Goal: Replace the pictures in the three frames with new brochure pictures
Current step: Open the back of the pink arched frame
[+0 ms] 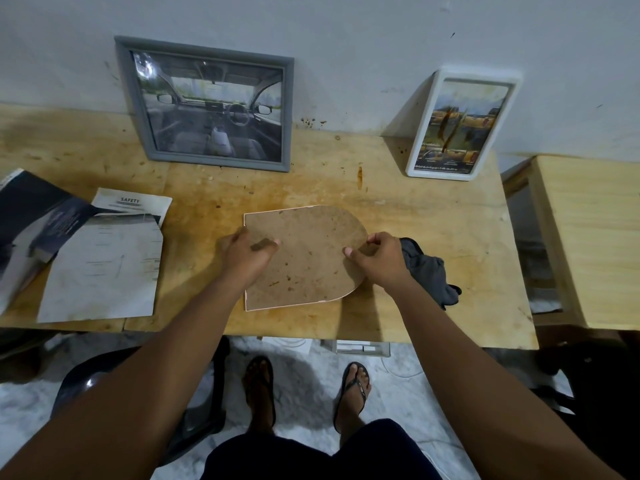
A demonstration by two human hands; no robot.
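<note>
**Head view: both hands on the back of the arched frame**

We see the arched frame lying face down in the middle of the wooden table, only its pale rim showing around the brown backing board. The board's long axis runs left to right: straight end to the left, rounded end to the right.

Our left hand sits at the straight end, thumb flat on the board and fingers curled at its edge. Our right hand pinches the rounded edge between thumb and fingertips. So 1 hand holds each end, and neither is nearer than the other.

We cannot tell whether the board is coming out or being seated. Either way, we judge it should move level, both ends together.

The other 2 frames, a grey frame and a white frame, lean against the wall. Brochure pages lie to the left, and a dark cloth lies just beside the right hand.
</note>
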